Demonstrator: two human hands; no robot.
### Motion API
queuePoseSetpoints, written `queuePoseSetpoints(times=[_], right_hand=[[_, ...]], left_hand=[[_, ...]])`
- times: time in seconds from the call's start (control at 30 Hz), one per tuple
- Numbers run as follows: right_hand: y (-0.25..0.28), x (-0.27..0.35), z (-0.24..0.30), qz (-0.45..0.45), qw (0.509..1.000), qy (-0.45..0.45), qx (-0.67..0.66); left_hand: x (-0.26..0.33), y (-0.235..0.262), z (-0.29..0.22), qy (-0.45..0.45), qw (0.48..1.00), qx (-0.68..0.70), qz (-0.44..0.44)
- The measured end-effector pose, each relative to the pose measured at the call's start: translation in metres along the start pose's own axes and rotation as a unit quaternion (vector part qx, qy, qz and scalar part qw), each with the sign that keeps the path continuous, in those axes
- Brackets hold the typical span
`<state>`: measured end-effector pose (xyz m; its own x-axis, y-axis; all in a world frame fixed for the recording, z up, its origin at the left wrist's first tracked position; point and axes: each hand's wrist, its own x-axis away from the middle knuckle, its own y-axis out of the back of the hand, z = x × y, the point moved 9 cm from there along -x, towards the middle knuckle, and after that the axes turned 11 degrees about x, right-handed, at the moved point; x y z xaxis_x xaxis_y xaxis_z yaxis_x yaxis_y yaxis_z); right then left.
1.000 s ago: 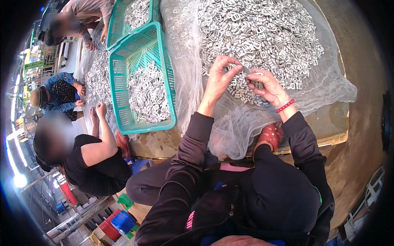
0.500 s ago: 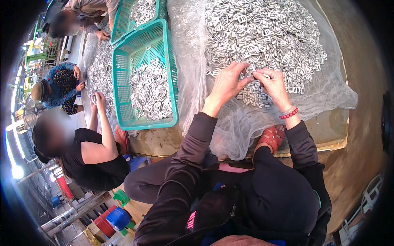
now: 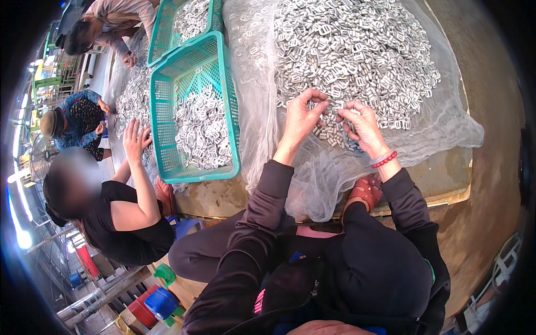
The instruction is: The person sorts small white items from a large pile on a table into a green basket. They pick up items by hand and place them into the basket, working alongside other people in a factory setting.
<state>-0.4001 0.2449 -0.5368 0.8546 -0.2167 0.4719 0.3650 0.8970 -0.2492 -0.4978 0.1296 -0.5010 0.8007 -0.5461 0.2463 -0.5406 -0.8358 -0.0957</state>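
Note:
My left hand hovers at the near edge of a big heap of metal buckles, its thumb and index finger pinched together. Whatever sits in that pinch is too small to make out. Just to the right, my right hand has its fingers bent, with a gap showing between thumb and fingers; nothing is plainly held in it. Beneath and between both hands lies a small pile of grey metal pellets, partly hidden by them. Heap and pellets rest on a sheer white mesh cloth.
Left of the cloth stands a green plastic basket partly filled with buckles, with a second green basket behind it. Along the left, several co-workers sit around another spread of buckles. My sandalled foot rests at the cloth's near edge.
My hands have moved slightly apart and a little lower, and my right fingers have loosened. The nearest co-worker's hand has reached down to the spread of buckles.

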Motion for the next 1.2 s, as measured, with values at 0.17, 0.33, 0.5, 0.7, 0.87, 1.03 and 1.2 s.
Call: queuePoseSetpoints(times=[0.17, 0.33, 0.5, 0.7, 0.87, 1.03, 1.2], right_hand=[[-0.007, 0.002, -0.002, 0.083, 0.993, -0.074, -0.042], [0.000, 0.008, -0.002, 0.073, 0.990, -0.093, -0.075], [0.002, 0.007, -0.007, 0.025, 0.994, -0.097, -0.052], [0.022, 0.012, -0.028, -0.005, 0.988, -0.131, -0.082], [0.012, 0.024, -0.033, 0.069, 0.988, -0.123, -0.056], [0.030, 0.015, -0.012, -0.072, 0.988, -0.089, -0.102], [0.028, 0.024, 0.051, -0.082, 0.969, 0.160, 0.166]], left_hand=[[0.004, -0.009, 0.020, 0.070, 0.972, 0.220, 0.045], [0.006, -0.014, 0.035, 0.097, 0.945, 0.285, 0.123], [0.013, -0.018, 0.036, 0.045, 0.942, 0.315, 0.102], [0.034, -0.037, -0.019, -0.314, 0.941, -0.014, 0.127], [0.034, -0.024, -0.003, -0.154, 0.975, 0.108, 0.119], [0.038, -0.025, 0.001, -0.031, 0.917, 0.374, 0.137], [0.040, -0.041, 0.040, 0.104, 0.827, 0.551, 0.046]])
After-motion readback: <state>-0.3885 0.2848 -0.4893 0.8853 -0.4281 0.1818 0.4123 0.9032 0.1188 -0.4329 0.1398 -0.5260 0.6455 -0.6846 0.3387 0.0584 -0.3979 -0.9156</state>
